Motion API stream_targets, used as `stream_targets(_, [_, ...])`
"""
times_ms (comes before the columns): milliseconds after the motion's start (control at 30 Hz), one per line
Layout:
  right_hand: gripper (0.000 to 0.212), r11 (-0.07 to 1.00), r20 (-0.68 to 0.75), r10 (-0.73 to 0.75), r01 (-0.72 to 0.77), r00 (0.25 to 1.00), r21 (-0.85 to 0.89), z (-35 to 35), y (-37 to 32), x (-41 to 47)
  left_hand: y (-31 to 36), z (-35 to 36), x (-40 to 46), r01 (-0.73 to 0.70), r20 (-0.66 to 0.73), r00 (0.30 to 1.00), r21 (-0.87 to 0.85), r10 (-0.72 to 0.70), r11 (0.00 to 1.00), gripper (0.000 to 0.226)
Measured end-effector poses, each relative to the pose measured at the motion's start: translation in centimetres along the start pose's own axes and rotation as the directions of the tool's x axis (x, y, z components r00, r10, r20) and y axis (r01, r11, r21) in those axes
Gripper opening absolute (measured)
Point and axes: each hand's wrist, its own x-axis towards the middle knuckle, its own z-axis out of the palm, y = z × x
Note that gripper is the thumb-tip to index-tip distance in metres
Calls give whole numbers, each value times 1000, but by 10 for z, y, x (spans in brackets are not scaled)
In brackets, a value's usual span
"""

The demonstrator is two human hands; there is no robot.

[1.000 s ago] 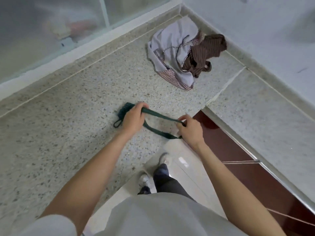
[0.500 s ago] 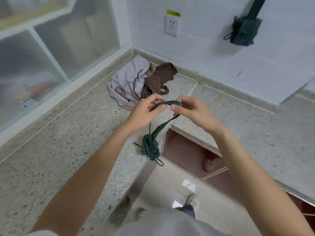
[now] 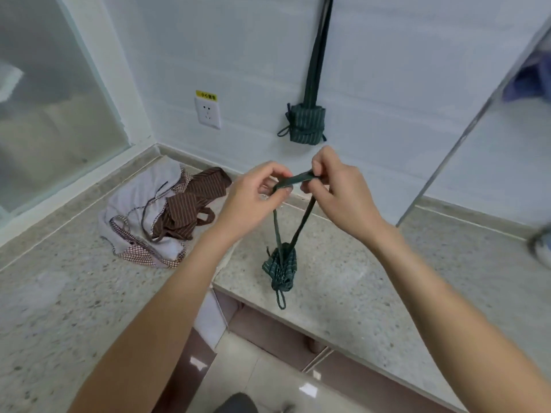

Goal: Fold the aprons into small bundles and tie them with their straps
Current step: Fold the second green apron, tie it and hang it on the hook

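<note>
Already tied, the green striped apron bundle (image 3: 279, 268) dangles over the speckled stone counter (image 3: 343, 281) from its neck strap (image 3: 293, 180). The left hand (image 3: 253, 201) and right hand (image 3: 337, 189) each pinch that strap — fingers curled, stretching the loop between them. If either pinch slackens, the bundle probably drops; a hard swing might also loosen the wrap. Two unfolded aprons (image 3: 161, 213) wait in the corner — another bundle (image 3: 307, 123) hangs on the wall.
</note>
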Motion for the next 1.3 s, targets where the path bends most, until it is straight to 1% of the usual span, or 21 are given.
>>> stream_targets(67, [19,968,49,88,-97,995,233,-12,1,6,-1,8,16,-19,-65,998,5,20,1000,22])
stream_targets(133, [23,904,62,130,-144,990,404,-36,12,16,2,25,43,-53,-86,995,1,53,999,24])
stream_targets(233, [23,830,99,155,-184,983,527,-66,27,30,9,42,79,-113,-100,988,21,114,993,23])
stream_targets(333, [8,814,33,183,-171,982,555,-90,38,44,18,55,110,-123,-59,991,-53,120,991,22])
stream_targets(433, [14,801,-61,208,-134,976,584,-117,46,63,34,66,144,-143,30,988,-206,152,968,18])
stream_targets(533, [15,799,-90,234,-139,968,585,-141,53,86,52,77,176,-193,-10,980,-292,199,937,14])
stream_targets(600, [11,807,-74,246,-162,967,567,-157,58,100,60,81,202,-257,-43,966,-274,255,927,18])
stream_targets(700, [19,821,22,267,-239,963,518,-173,66,113,64,79,239,-324,-107,945,-213,308,922,19])
stream_targets(800, [20,835,-57,227,-164,972,525,-186,67,130,64,73,269,-367,-149,928,-207,342,907,28])
stream_targets(833, [20,836,-103,197,-112,975,538,-189,65,140,63,69,279,-441,-184,892,-162,412,883,34])
stream_targets(867, [18,833,-141,169,-65,975,549,-191,63,149,61,65,289,-542,-212,828,-66,519,838,38])
stream_targets(900, [17,831,-174,148,-27,974,556,-192,61,159,59,60,299,-652,-215,731,62,648,756,37])
stream_targets(933, [16,832,-205,135,2,969,554,-193,60,169,55,55,311,-754,-185,606,175,774,633,30])
stream_targets(967, [15,837,-232,131,18,964,547,-195,60,180,52,51,326,-823,-143,485,260,863,505,21])
stream_targets(1000, [15,835,-247,137,22,959,549,-196,60,189,49,48,338,-850,-101,403,327,910,413,14])
stream_targets(1033, [15,829,-260,148,23,954,558,-198,61,200,47,46,351,-851,-77,353,388,932,354,10])
stream_targets(1067, [15,821,-270,163,22,949,570,-199,63,209,47,45,361,-838,-71,336,432,939,332,9])
stream_targets(1100, [15,816,-282,176,20,943,577,-200,64,217,46,45,369,-819,-83,343,461,936,341,9])
stream_targets(1133, [15,817,-297,190,17,936,577,-200,66,227,46,45,377,-793,-117,375,472,920,384,9])
stream_targets(1233, [14,836,-376,231,14,897,548,-196,74,251,49,53,389,-688,-250,524,440,814,578,12])
stream_targets(1300, [14,875,-472,257,4,843,484,-191,79,265,52,60,396,-615,-303,619,386,725,687,15])
